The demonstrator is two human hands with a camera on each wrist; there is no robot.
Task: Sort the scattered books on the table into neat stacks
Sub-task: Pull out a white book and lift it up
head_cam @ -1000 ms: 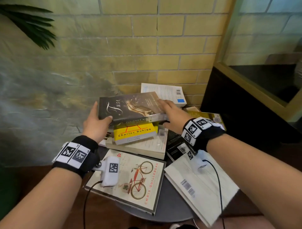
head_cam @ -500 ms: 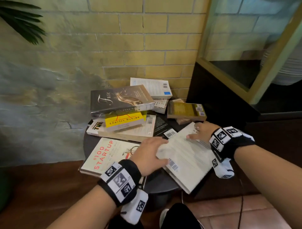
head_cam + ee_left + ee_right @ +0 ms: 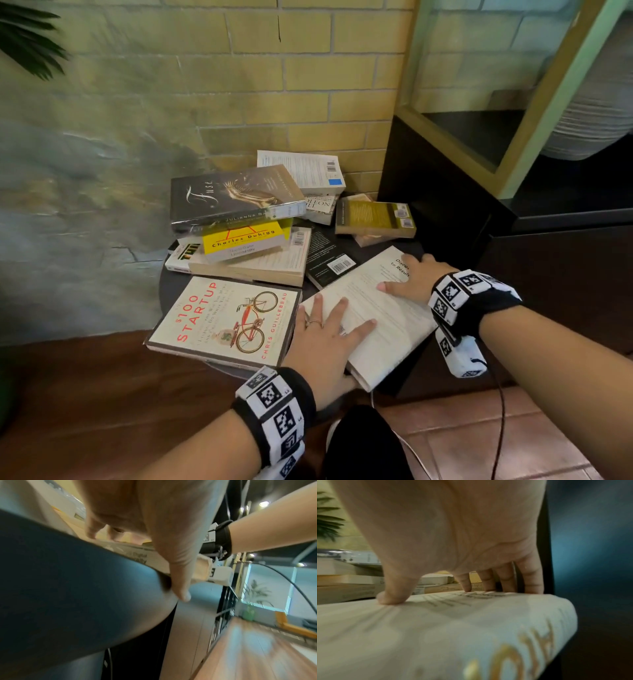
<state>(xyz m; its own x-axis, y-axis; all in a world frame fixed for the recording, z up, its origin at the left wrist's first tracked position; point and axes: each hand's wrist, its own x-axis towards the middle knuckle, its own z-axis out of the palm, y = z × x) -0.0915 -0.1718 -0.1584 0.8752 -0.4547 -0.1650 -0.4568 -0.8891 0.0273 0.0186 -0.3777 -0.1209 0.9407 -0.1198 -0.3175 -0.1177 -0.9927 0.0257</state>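
Both hands lie spread flat on the white book (image 3: 373, 318), left hand (image 3: 325, 339) near, right hand (image 3: 411, 279) far; its long axis overhangs the table (image 3: 171, 284) edge.

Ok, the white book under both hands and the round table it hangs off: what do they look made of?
White book: looks like paper with a matte, soft cover, printed text and a barcode; in the right wrist view its edge is rounded and carries shiny gold lettering. Round table: dark, smooth top with a dull sheen in the left wrist view; painted metal or laminate, I cannot tell which.

Head view above; wrists close, table-level
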